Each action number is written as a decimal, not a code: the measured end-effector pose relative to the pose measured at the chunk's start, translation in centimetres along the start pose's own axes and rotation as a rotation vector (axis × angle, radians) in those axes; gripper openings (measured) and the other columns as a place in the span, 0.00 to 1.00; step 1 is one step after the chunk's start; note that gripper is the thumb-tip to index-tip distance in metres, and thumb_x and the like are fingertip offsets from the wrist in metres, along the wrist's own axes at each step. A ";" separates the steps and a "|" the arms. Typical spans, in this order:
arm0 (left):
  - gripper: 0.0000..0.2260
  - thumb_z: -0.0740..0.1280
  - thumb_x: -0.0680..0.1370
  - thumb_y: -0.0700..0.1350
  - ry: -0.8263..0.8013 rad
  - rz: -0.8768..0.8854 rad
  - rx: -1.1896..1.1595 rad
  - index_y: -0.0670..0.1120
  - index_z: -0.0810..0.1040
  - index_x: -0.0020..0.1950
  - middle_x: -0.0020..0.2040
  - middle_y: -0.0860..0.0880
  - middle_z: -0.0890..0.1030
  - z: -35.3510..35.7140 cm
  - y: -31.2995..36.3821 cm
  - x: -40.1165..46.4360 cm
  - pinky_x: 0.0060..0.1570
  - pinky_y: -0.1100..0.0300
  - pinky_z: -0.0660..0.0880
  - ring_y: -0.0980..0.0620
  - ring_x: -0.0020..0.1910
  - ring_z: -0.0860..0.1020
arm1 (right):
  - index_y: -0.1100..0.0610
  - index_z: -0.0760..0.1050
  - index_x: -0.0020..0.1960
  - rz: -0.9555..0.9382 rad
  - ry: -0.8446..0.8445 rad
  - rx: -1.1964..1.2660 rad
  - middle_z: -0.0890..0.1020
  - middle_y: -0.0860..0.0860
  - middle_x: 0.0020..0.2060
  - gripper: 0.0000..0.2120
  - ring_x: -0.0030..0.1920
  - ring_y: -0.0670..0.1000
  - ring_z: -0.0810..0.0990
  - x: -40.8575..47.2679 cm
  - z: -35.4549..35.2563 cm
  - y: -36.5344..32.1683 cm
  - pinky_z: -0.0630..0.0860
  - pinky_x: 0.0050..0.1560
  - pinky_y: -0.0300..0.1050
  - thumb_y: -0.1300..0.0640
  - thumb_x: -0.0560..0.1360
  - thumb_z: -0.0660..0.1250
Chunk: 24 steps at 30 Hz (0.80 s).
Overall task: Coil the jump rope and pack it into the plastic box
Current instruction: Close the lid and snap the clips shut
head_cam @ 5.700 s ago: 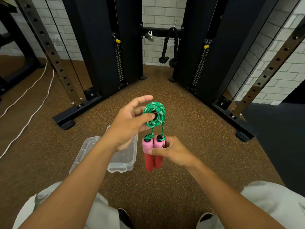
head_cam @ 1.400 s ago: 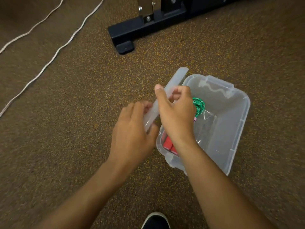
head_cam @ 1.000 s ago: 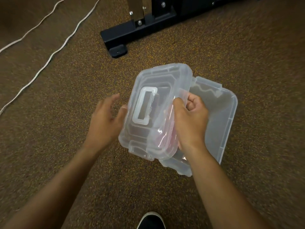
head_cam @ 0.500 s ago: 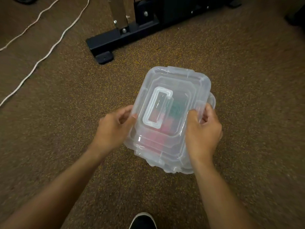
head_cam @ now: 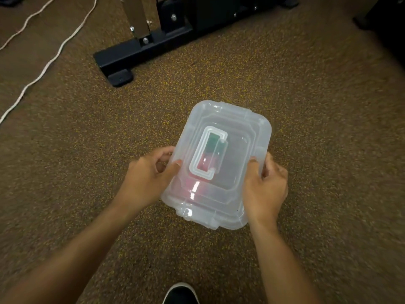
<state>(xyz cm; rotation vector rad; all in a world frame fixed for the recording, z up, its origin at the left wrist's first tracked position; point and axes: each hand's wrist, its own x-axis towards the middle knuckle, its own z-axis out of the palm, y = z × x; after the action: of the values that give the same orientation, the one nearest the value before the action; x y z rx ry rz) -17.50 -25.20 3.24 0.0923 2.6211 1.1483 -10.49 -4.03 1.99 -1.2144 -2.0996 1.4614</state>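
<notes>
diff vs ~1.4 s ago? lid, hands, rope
The lid, then held on edge beside the open box, now lies flat on the box. Left hand and right hand moved to its side edges. Jump rope stayed inside; box stayed on the floor.

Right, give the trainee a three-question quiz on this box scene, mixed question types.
1. True or false: the lid is on the box.
2. Which hand grips the box's side nearer the white cord? A) left hand B) right hand
3. Fill in: through the clear lid, the jump rope shows as green and ____.

Key: 1 true; 2 A; 3 red.
</notes>
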 end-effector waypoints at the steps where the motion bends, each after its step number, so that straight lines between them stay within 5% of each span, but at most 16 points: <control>1: 0.18 0.70 0.81 0.52 -0.008 -0.010 -0.023 0.54 0.78 0.70 0.50 0.63 0.84 0.2 0.1 0.0 0.35 0.78 0.74 0.74 0.43 0.81 | 0.56 0.78 0.71 -0.010 -0.003 -0.008 0.76 0.54 0.58 0.19 0.51 0.47 0.79 0.1 0.1 0.1 0.65 0.44 0.15 0.55 0.81 0.66; 5: 0.17 0.68 0.82 0.51 -0.040 -0.022 -0.068 0.53 0.76 0.71 0.50 0.62 0.84 0.9 0.0 0.0 0.35 0.75 0.76 0.71 0.43 0.82 | 0.51 0.79 0.69 -0.021 -0.011 -0.027 0.80 0.51 0.54 0.17 0.52 0.49 0.78 0.4 0.4 0.5 0.71 0.55 0.40 0.52 0.81 0.65; 9: 0.15 0.67 0.82 0.50 -0.046 -0.035 -0.127 0.54 0.76 0.70 0.51 0.60 0.85 1.0 -0.1 -0.1 0.40 0.70 0.80 0.67 0.45 0.83 | 0.47 0.79 0.65 -0.012 -0.013 0.017 0.74 0.42 0.47 0.14 0.47 0.38 0.75 0.5 0.4 0.7 0.71 0.55 0.43 0.53 0.81 0.65; 13: 0.16 0.68 0.81 0.53 -0.072 -0.082 -0.231 0.56 0.76 0.68 0.58 0.57 0.83 0.8 0.1 0.4 0.47 0.49 0.85 0.55 0.49 0.85 | 0.46 0.79 0.65 0.001 -0.022 0.033 0.78 0.42 0.50 0.14 0.52 0.46 0.79 0.7 0.5 0.9 0.78 0.60 0.50 0.51 0.80 0.66; 18: 0.25 0.66 0.80 0.57 0.007 0.135 0.032 0.54 0.68 0.77 0.70 0.52 0.71 0.9 2.9 4.2 0.60 0.57 0.74 0.55 0.65 0.74 | 0.49 0.67 0.77 0.073 -0.039 0.040 0.79 0.48 0.62 0.30 0.58 0.49 0.79 3.5 -0.1 -1.0 0.75 0.58 0.48 0.48 0.77 0.69; 22: 0.26 0.66 0.82 0.57 -0.050 0.320 0.205 0.52 0.66 0.78 0.72 0.48 0.69 1.6 6.6 9.2 0.69 0.54 0.64 0.55 0.67 0.68 | 0.52 0.70 0.76 0.090 -0.106 -0.027 0.80 0.51 0.67 0.35 0.67 0.55 0.78 8.2 1.3 -4.3 0.74 0.69 0.53 0.36 0.74 0.70; 24: 0.29 0.65 0.81 0.60 -0.171 0.348 0.297 0.53 0.63 0.80 0.76 0.46 0.66 2.1 8.1 11.6 0.69 0.51 0.62 0.52 0.70 0.67 | 0.54 0.76 0.70 0.129 -0.197 -0.044 0.81 0.54 0.65 0.34 0.65 0.57 0.80 9.9 2.4 -5.5 0.77 0.67 0.55 0.34 0.71 0.70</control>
<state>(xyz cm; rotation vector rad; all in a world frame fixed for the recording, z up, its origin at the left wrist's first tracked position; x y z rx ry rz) -28.43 -16.19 5.19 0.6973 2.6628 0.7898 -20.49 1.51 3.73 -1.2914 -2.2268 1.6604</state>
